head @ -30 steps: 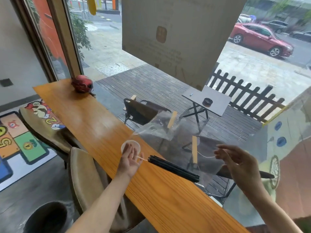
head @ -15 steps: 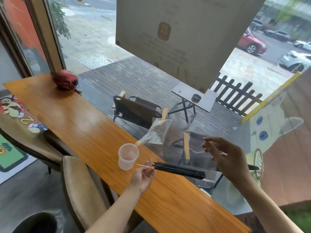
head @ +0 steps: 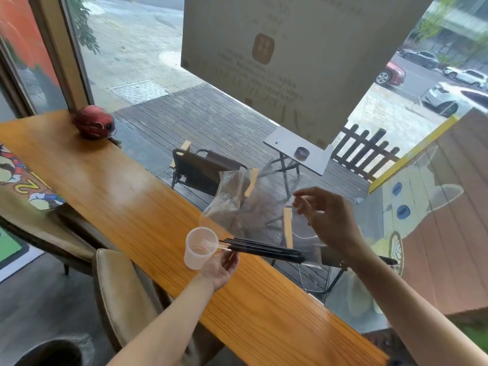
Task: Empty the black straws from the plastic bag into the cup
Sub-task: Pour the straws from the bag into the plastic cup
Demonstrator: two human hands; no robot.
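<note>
Since a sec ago the left hand (head: 220, 265) has brought the black straws (head: 264, 248), pinched in its grip, w/ tips beside the cup (head: 199, 247) rim, so tipping in looks near; right hand (head: 330, 220) pinches the plastic bag (head: 237, 204) aloft, cup near the counter (head: 118, 196) edge.

Soft daylight through the window (head: 148, 62); wide-angle bending; perhaps slight blur

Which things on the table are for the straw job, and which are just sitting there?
For the job: black straws, plastic bag, cup, left hand, right hand.
Just there: red helmet, wooden table, tan chair.
</note>
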